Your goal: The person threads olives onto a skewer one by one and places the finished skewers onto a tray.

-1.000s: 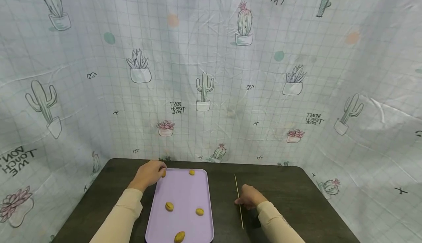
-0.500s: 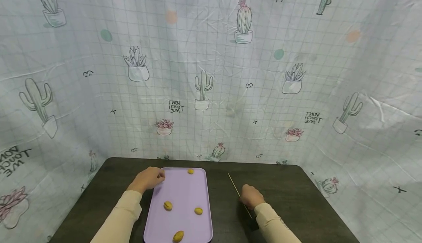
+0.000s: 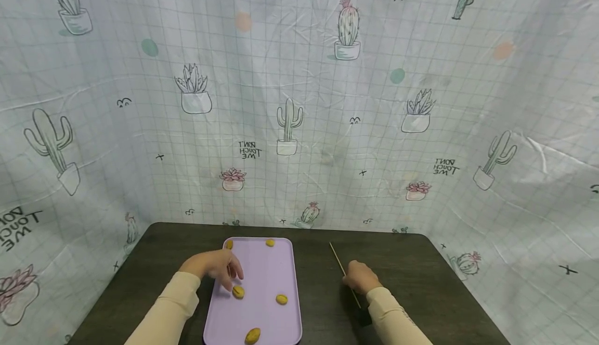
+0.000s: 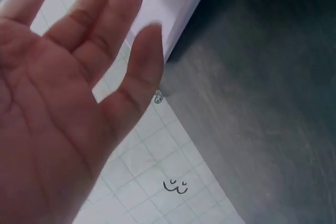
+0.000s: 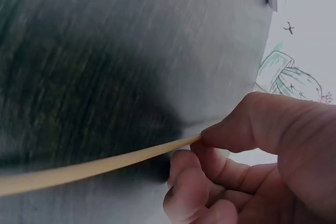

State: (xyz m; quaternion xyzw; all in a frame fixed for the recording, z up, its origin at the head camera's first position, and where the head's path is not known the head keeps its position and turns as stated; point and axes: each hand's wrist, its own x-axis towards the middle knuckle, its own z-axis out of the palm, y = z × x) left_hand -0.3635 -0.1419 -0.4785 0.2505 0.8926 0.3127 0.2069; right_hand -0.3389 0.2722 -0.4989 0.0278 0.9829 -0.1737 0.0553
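The left hand [image 3: 216, 268] hovers over the left side of the lilac tray [image 3: 262, 269], its fingertips just above an olive-yellow oval piece [image 3: 238, 292]. In the left wrist view that hand [image 4: 79, 77] has its fingers apart and holds nothing. To the right of the tray, the right hand [image 3: 362, 277] pinches a thin wooden stick [image 3: 338, 258] that slants across the dark table. The right wrist view shows the stick [image 5: 105, 165] between the thumb and curled fingers of the right hand [image 5: 252, 156].
Other yellow pieces lie in the tray: one at its far left corner [image 3: 229, 244], one at the far edge [image 3: 270, 242], one right of centre [image 3: 282, 299] and one near the front [image 3: 252, 335]. A cactus-print cloth [image 3: 323, 142] hangs behind the dark table [image 3: 402, 262].
The left hand has left the piece at the tray's far left corner and moved nearer, its fingers now spread. Held in the right hand, the stick has changed its slant.
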